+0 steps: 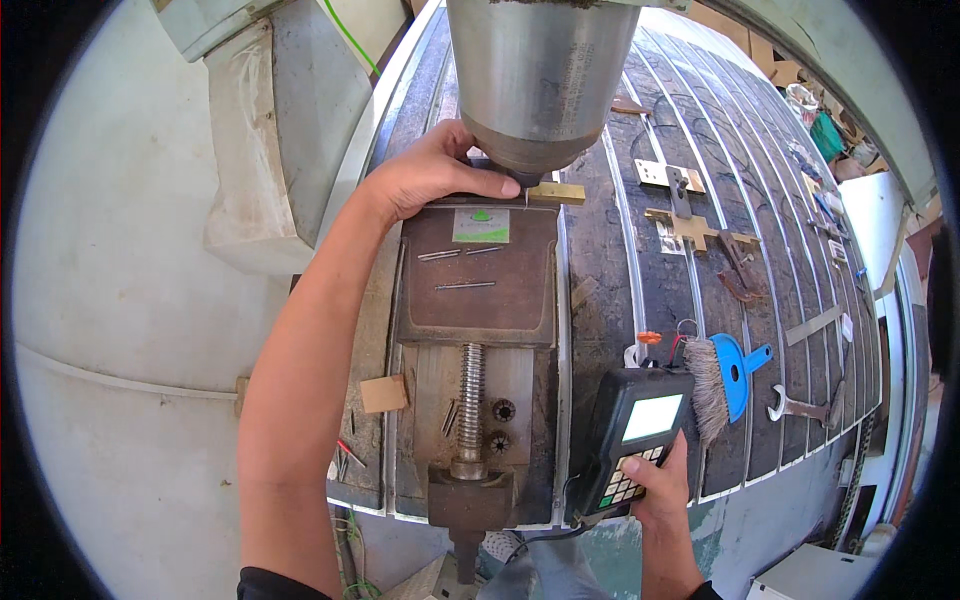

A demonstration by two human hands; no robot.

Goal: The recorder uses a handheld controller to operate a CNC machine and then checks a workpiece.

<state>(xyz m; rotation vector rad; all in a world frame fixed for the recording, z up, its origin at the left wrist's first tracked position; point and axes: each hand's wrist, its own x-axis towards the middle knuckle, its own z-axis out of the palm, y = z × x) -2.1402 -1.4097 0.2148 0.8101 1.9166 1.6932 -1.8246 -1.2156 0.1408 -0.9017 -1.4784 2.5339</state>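
My left hand [430,172] reaches to the far jaw of a machine vise [480,310]. Its thumb lies along the jaw, the tip close to a thin cutting tool [526,190] under a large metal spindle [540,80]. The other fingers curl behind the spindle, so whatever they grip is hidden. A brass bar [560,193] sticks out at the jaw just right of the tool. Lower right, my right hand [665,485] is closed round a black handheld controller [640,440] with a lit screen, its thumb on the keypad.
Several thin metal bits [465,286] and a green-and-white sticker [482,225] are on the vise. To the right, the slotted table carries flat brass pieces [690,230], a brush [708,390], a blue dustpan [738,375] and a wrench [800,407]. A small wooden block [383,394] lies left of the vise screw.
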